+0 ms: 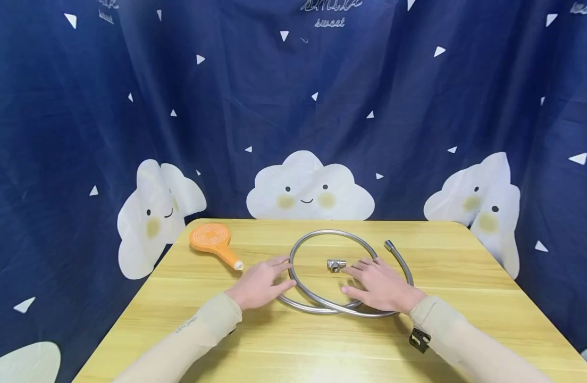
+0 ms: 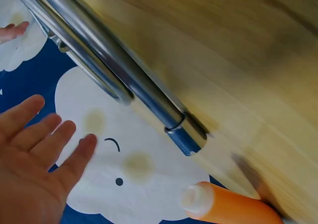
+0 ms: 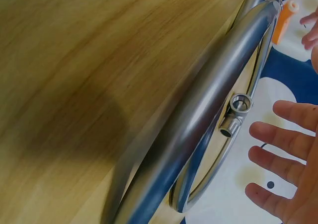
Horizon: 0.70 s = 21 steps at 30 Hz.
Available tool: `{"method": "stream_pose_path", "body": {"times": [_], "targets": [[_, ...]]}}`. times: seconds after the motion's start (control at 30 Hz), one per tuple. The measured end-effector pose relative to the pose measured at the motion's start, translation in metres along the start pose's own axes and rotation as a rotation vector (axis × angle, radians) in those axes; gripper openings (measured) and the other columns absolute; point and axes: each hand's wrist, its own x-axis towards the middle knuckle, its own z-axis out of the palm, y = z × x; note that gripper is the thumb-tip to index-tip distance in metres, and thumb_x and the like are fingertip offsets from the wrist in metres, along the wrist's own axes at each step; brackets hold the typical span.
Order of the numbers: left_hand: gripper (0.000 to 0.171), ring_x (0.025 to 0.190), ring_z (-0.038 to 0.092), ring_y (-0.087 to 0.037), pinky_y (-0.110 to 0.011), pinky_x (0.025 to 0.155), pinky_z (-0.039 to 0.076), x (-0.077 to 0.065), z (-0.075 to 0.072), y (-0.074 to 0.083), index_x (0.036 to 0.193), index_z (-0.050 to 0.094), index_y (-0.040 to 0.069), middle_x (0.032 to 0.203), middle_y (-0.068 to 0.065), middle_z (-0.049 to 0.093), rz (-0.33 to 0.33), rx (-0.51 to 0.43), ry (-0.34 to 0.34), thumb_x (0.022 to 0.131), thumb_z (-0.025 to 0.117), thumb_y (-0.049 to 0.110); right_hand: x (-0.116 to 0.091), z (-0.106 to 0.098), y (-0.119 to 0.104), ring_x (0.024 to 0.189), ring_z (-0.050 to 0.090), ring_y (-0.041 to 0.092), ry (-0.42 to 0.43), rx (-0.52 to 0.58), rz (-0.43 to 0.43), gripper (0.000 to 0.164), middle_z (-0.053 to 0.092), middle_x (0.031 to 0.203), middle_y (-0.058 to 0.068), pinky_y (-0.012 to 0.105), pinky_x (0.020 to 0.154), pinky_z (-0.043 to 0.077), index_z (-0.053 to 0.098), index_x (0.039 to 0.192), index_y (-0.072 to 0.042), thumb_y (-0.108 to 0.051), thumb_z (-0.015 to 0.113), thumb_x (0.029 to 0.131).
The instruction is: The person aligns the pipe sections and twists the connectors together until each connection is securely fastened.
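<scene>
A coiled metal shower hose (image 1: pixel 332 232) lies on the wooden table. My left hand (image 1: pixel 263 282) is over the coil's left side, fingers spread, and in the left wrist view the hose end (image 2: pixel 186 137) shows beyond the fingers (image 2: pixel 74 159). Over the right side hovers my right hand (image 1: pixel 382 284), its fingers extended and holding nothing. Inside the loop, close to the right fingertips, sits a small chrome T-shaped connector (image 1: pixel 336 265); its round openings show in the right wrist view. To the left lies an orange shower head (image 1: pixel 211 239) with a white threaded end, pointing toward the left hand.
The other hose end (image 1: pixel 389 245) curves up at the right of the coil. Behind the wooden table (image 1: pixel 293 351) hangs a dark blue curtain (image 1: pixel 284 117) printed with smiling clouds and small white triangles. A black strap piece (image 1: pixel 420 339) is at the right wrist.
</scene>
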Motion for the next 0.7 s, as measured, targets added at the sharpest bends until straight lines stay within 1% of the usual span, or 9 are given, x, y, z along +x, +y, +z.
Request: {"method": "stream_pose_path", "body": {"times": [0.07,0.2,0.3,0.43,0.53,0.7], "targets": [[0.049,0.129,0.059,-0.028,-0.044,0.109,0.048,0.000,0.000,-0.003,0.133,0.065,0.012,0.143,-0.010,0.059,-0.020,-0.015,0.059,0.100,0.058,0.047,0.001,0.001,-0.001,0.125,0.058,0.029,0.005,-0.012,-0.003,0.059,0.068,0.128,0.007,0.055,0.101,0.046,0.065,0.134,-0.015,-0.060,0.051,0.099],[0.040,0.122,0.064,-0.025,-0.042,0.104,0.052,-0.001,-0.002,-0.010,0.124,0.070,0.011,0.128,-0.006,0.069,-0.059,-0.023,0.147,0.098,0.063,0.041,0.003,0.002,-0.003,0.124,0.058,0.028,0.009,-0.010,-0.007,0.057,0.068,0.128,0.006,0.055,0.100,0.046,0.065,0.134,-0.015,-0.058,0.053,0.098],[0.033,0.116,0.067,-0.022,-0.041,0.098,0.055,-0.002,-0.004,-0.016,0.118,0.073,0.014,0.122,-0.003,0.072,-0.094,-0.017,0.203,0.097,0.064,0.038,0.005,0.003,-0.004,0.124,0.058,0.030,0.012,0.006,-0.009,0.056,0.067,0.130,0.007,0.056,0.100,0.046,0.065,0.135,-0.015,-0.055,0.056,0.098],[0.027,0.105,0.070,-0.018,-0.039,0.087,0.057,-0.004,-0.010,-0.022,0.114,0.075,0.019,0.113,0.002,0.074,-0.167,-0.019,0.254,0.096,0.065,0.036,0.008,0.004,-0.006,0.123,0.059,0.032,0.017,0.001,-0.010,0.056,0.067,0.131,0.009,0.056,0.098,0.047,0.063,0.136,-0.013,-0.054,0.057,0.098],[0.024,0.096,0.071,-0.017,-0.038,0.079,0.057,-0.006,-0.015,-0.025,0.110,0.075,0.019,0.104,0.005,0.075,-0.217,-0.019,0.281,0.095,0.064,0.036,0.009,0.004,-0.007,0.123,0.059,0.033,0.012,-0.012,-0.006,0.057,0.066,0.132,0.009,0.055,0.099,0.047,0.062,0.138,-0.013,-0.054,0.055,0.099],[0.019,0.088,0.069,-0.016,-0.038,0.073,0.056,-0.008,-0.021,-0.033,0.103,0.076,0.020,0.091,0.006,0.074,-0.270,-0.013,0.336,0.092,0.065,0.031,0.009,0.004,-0.007,0.127,0.057,0.034,-0.010,0.008,0.003,0.060,0.062,0.138,0.009,0.057,0.104,0.045,0.057,0.142,-0.014,-0.057,0.050,0.100]]}}
